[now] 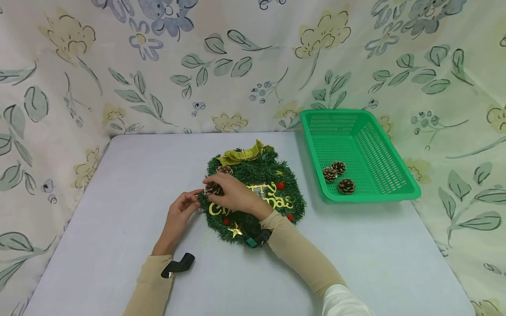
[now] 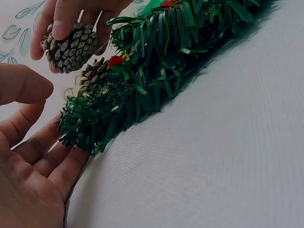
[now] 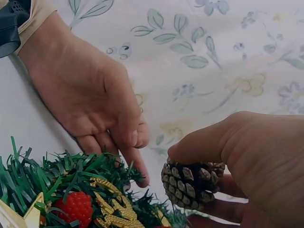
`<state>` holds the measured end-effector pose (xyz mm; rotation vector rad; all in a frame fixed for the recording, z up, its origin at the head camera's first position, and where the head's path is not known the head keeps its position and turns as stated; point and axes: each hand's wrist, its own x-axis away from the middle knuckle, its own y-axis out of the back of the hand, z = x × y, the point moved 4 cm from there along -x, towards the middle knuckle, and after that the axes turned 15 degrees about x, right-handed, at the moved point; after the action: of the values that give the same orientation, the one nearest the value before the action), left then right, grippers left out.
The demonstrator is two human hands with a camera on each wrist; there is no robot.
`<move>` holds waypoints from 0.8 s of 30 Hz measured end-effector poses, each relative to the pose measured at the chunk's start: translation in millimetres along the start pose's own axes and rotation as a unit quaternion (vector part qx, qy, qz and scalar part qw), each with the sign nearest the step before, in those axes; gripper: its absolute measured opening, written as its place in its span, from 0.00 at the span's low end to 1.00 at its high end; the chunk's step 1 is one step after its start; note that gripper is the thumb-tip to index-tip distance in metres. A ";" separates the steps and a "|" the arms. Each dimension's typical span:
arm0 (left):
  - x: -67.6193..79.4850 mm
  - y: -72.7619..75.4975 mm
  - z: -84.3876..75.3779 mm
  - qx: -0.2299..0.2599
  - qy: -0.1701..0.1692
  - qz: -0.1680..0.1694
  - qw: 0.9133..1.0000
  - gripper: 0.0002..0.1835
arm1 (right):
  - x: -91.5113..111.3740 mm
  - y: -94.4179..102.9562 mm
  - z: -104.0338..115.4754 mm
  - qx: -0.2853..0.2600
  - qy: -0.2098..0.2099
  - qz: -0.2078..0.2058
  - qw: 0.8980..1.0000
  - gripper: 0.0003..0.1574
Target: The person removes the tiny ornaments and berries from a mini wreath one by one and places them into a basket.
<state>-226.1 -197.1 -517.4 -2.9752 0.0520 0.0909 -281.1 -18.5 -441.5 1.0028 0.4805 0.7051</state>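
Note:
My right hand [image 1: 235, 193] pinches a brown pine cone [image 1: 214, 189] with pale-tipped scales, above the left side of a green Christmas wreath [image 1: 253, 170]. In the right wrist view, thumb and fingers hold this pine cone [image 3: 187, 187] from opposite sides. My left hand [image 1: 179, 217] is at the wreath's left edge; the left wrist view has its straight fingers [image 2: 61, 166] against the green tinsel, thumb raised apart. Another pine cone [image 1: 224, 169] sits on the wreath's upper left. Gold lettering [image 1: 282, 202], red berries [image 1: 280, 186], a gold star [image 1: 235, 231] and a gold ribbon [image 1: 243, 155] decorate it.
A green plastic basket [image 1: 379, 193] stands at the back right with several pine cones [image 1: 346, 186] in its front left corner. The white-covered table [image 1: 118, 197] backs onto a floral curtain [image 1: 253, 96].

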 end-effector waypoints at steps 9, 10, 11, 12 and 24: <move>0.5 -0.4 -2.1 0.001 -0.006 -0.001 1.000 0.05 | 0.8 0.8 3.2 -0.019 -0.006 0.008 1.000 0.31; 0.4 -0.9 -2.1 0.004 -0.006 -0.003 1.000 0.04 | 1.4 1.2 3.1 -0.021 -0.006 0.007 1.000 0.31; 0.3 -1.4 -2.3 0.005 -0.008 -0.003 1.000 0.03 | 2.1 2.1 3.3 -0.025 -0.005 0.006 1.000 0.31; 0.3 -1.9 -2.6 0.005 -0.010 -0.002 1.000 0.02 | 2.9 2.8 3.3 -0.032 -0.004 0.005 0.999 0.31; 0.4 -1.6 -0.4 -0.004 -0.003 0.003 1.000 0.10 | 18.2 13.2 -1.0 -0.058 -0.016 0.010 0.998 0.30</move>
<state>-225.6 -195.6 -516.8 -2.9821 0.0615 0.0998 -273.5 -0.1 -431.1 0.9103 0.3979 0.7249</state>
